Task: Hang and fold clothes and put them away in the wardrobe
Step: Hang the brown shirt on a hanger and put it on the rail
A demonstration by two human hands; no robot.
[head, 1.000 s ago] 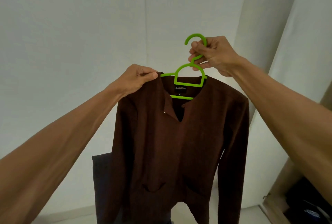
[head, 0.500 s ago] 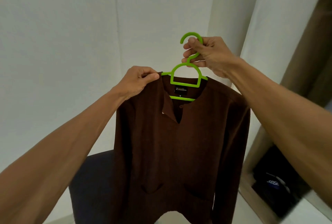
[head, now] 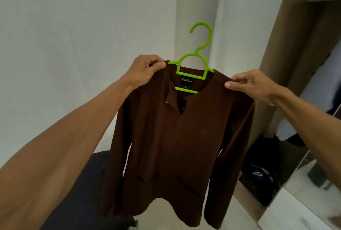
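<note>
Shirt (head: 177, 146): dark brown, long sleeves, notched neckline with a short button placket, black neck label with an "M" tab under it. Two curved pocket openings sat low on the front. Hem was curved, and both sleeves hung straight down past it.

It was on a bright green plastic hanger (head: 191, 76), whose hook stood free in the upper centre of the frame, touching nothing. The hanger's lower bar showed through the neck opening. Shirt and hanger filled the centre of the frame, held up in the air in front of a white wall (head: 73, 36).

Left hand (head: 145, 72): fingers curled, gripping the shoulder on the left of the frame, right at the collar edge where the hanger arm came out.

Right hand (head: 252, 86): pinching the other shoulder seam, thumb on the fabric, just right of the hanger's end.

The hanger body and neckline sat between the two hands; everything else of the shirt hung below them.

The open wardrobe (head: 287, 54) was on the right edge of the frame, with dark items (head: 262, 170) on its floor. Something dark (head: 88, 183) sat at lower left, partly behind the shirt; I couldn't tell what it was.
</note>
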